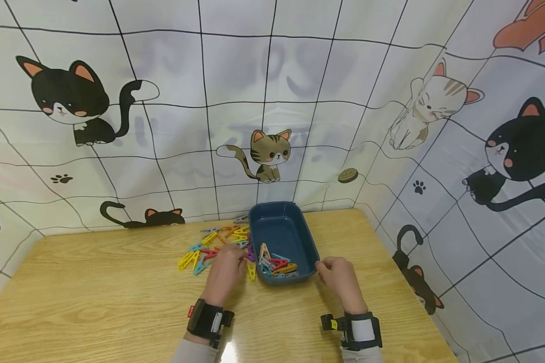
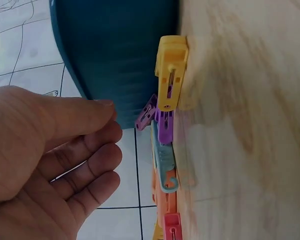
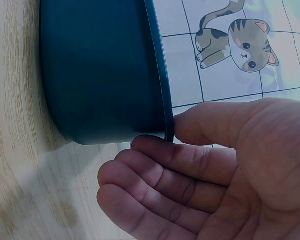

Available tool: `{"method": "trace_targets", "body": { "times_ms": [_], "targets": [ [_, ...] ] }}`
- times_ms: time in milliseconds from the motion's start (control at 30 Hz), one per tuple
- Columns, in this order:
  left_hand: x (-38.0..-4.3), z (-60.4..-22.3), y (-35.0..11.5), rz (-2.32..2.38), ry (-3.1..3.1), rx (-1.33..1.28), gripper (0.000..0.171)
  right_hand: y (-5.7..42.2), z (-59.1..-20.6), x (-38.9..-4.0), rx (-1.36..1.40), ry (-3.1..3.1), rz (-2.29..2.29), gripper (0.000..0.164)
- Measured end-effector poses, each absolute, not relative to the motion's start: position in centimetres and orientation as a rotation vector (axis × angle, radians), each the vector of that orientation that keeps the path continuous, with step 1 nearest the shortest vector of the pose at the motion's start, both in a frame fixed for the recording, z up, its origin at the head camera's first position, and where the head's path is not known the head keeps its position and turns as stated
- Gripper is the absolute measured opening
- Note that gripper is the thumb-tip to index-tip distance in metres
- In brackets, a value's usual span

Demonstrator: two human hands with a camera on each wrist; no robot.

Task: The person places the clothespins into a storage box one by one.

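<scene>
The right hand (image 1: 338, 281) pinches the near right corner of a deep-blue, rectangular, plastic-looking tray (image 1: 277, 232), likely to steady it. The left hand (image 1: 224, 269) is over a loose pile of multicoloured, plastic-looking clothespins (image 1: 212, 253) beside the tray; its fingers are loosely bent and, as far as the dim wrist view shows, hold nothing. More mixed-colour clothespins (image 1: 279, 262) lie bunched at the tray's near end, perhaps for a short reach. The pale wood-grain bench (image 1: 95, 282) meets white sheeting (image 1: 177, 65) printed with black grid lines and cartoon cats.
</scene>
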State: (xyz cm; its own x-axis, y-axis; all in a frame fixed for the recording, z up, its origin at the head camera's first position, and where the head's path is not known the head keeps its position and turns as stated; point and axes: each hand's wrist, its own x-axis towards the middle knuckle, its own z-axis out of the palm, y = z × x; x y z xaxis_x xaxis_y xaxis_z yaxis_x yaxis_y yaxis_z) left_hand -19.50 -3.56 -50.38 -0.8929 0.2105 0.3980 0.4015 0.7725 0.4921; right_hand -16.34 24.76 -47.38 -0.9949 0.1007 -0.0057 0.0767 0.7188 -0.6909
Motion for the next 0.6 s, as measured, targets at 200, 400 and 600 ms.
{"method": "trace_targets", "body": {
  "times_ms": [200, 400, 600],
  "targets": [
    [-19.7, -50.8, -3.3, -0.724, -2.611, -0.590, 0.015, 24.8, -47.3, -16.3, -0.143, -2.888, 1.159, 0.026],
    [-20.2, -50.5, -2.9, -0.573, -2.643, -0.634, 0.017, 24.9, -47.3, -16.3, -0.169, -2.903, 1.151, 0.025],
    [-20.7, -50.5, -2.5, -0.466, -2.692, -0.645, 0.027, 24.8, -47.3, -16.4, -0.181, -2.907, 1.157, 0.025]
  ]
}}
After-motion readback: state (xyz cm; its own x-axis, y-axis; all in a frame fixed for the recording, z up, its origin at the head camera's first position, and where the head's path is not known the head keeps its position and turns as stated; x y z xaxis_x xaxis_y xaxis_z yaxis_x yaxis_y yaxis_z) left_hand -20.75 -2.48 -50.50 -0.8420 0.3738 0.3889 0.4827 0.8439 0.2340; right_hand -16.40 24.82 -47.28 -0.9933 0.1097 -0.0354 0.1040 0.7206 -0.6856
